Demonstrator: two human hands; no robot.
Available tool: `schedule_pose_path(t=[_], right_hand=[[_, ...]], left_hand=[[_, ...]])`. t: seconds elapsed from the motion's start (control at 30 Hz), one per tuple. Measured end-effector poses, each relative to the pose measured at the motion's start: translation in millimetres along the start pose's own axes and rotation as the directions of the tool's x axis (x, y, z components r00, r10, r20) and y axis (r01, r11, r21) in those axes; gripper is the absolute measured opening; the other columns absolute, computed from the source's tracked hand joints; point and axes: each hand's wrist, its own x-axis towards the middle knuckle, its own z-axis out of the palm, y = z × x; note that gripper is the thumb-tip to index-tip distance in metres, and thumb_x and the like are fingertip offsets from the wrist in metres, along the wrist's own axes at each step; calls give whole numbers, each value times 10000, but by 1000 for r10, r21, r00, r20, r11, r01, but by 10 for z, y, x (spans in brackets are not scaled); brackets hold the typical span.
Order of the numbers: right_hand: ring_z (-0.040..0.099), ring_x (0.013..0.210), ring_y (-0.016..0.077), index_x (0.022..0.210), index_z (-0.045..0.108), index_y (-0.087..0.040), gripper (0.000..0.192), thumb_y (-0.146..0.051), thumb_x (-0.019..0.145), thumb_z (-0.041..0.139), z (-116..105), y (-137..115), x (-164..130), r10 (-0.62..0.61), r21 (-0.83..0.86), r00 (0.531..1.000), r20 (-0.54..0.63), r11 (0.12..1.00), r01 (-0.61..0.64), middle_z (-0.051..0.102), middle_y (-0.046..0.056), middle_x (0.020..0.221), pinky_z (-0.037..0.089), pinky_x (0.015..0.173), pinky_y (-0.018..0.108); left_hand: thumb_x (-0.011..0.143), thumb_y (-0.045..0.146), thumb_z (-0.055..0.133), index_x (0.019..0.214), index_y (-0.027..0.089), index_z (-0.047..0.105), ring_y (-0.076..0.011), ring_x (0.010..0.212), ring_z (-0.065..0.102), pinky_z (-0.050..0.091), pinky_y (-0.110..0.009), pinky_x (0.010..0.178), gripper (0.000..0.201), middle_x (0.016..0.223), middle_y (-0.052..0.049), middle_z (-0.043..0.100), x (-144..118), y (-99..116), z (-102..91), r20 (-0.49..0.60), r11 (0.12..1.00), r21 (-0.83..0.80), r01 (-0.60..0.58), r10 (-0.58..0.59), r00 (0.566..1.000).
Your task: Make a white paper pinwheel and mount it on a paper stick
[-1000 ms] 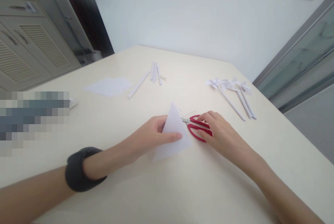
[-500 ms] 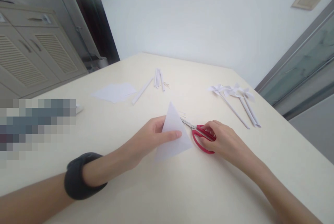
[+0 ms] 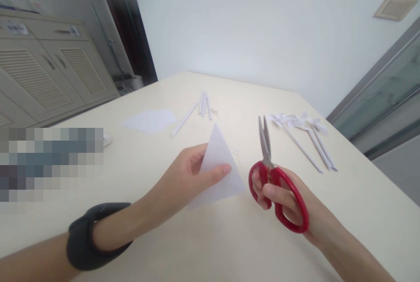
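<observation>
My left hand [image 3: 187, 177] pinches a folded white paper triangle [image 3: 218, 166] between thumb and fingers, holding it just above the cream table [image 3: 210, 247]. A dark band sits on that wrist. My right hand [image 3: 285, 201] grips red-handled scissors [image 3: 274, 174] with fingers through the loops. The scissors are lifted off the table, blades nearly closed and pointing up and away, to the right of the triangle and apart from it.
Several white paper pinwheels on sticks [image 3: 303, 131] lie at the right. Rolled paper sticks [image 3: 203, 104] and flat white sheets [image 3: 149, 120] lie further back. Small pins [image 3: 235, 150] are scattered behind the triangle. A louvred cabinet [image 3: 49, 76] stands left; a glass door stands right.
My right hand took hold of the scissors that lay on the table and raised them, blades now pointing upward. My left hand kept holding the paper triangle, lifted slightly.
</observation>
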Motion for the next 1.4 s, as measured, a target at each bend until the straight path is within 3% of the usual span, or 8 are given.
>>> schedule_pose_path(t=[0.2, 0.33, 0.47, 0.53, 0.7, 0.87, 1.1, 1.4], right_hand=[[383, 505, 92, 735, 438, -197, 382, -550, 879, 409, 95, 37, -72, -54, 34, 998, 41, 998, 52, 418, -19, 670, 263, 478, 249], [383, 591, 122, 686, 400, -203, 427, -563, 903, 327, 187, 14, -110, -95, -158, 995, -8, 983, 93, 401, -13, 671, 340, 574, 267], [362, 526, 106, 738, 388, -216, 378, -564, 884, 383, 222, -30, -120, 73, -298, 997, -2, 952, -70, 417, -19, 685, 312, 471, 238], [384, 536, 108, 762, 391, -217, 365, -566, 867, 422, 229, -47, -123, 112, -345, 993, 38, 934, -92, 444, -9, 706, 303, 446, 230], [464, 729, 158, 739, 405, -212, 379, -567, 870, 411, 258, -42, -129, 79, -458, 996, 48, 888, -48, 476, 17, 748, 337, 504, 230], [407, 621, 121, 736, 392, -216, 356, -543, 867, 446, 273, -17, -116, 55, -457, 998, 41, 889, -31, 448, -19, 693, 351, 529, 230], [421, 628, 117, 751, 397, -215, 319, -499, 887, 448, 259, 19, -117, 69, -433, 997, 16, 900, -56, 448, -26, 701, 352, 567, 233], [357, 548, 104, 683, 389, -217, 339, -471, 838, 550, 290, -32, -123, 113, -415, 993, -24, 903, -113, 403, -46, 621, 320, 481, 212]], left_hand=[[809, 425, 588, 931, 237, 599, -225, 852, 620, 505, -333, 728, 225, 929, -18, 648, -5, 45, 15, -24, 1000, 12, 9, -9, 1000], [802, 411, 598, 948, 219, 602, -235, 855, 625, 515, -339, 728, 241, 944, -35, 660, -1, 68, 32, -38, 1000, 4, 13, -13, 999], [790, 373, 615, 931, 202, 606, -238, 837, 630, 521, -333, 709, 222, 920, -41, 674, -6, 59, 56, -51, 1000, -8, 20, -20, 998], [787, 381, 616, 922, 198, 603, -240, 834, 633, 520, -331, 700, 228, 921, -44, 677, -6, 52, 69, -43, 1000, -12, 28, -28, 999], [787, 415, 606, 895, 180, 589, -247, 807, 645, 512, -347, 684, 259, 906, -60, 678, -3, 70, 110, -15, 998, -13, 64, -64, 998], [787, 361, 605, 907, 176, 604, -245, 788, 654, 511, -342, 663, 221, 917, -63, 691, -10, 80, 136, -72, 999, -15, 52, -53, 996], [797, 407, 597, 1011, 199, 616, -241, 797, 665, 525, -322, 635, 299, 1028, -60, 694, -30, 55, 108, -45, 996, -33, 83, -84, 995], [785, 426, 610, 1029, 203, 621, -250, 824, 668, 533, -318, 637, 331, 1032, -57, 700, -35, 34, 107, -57, 995, -56, 83, -86, 995]])
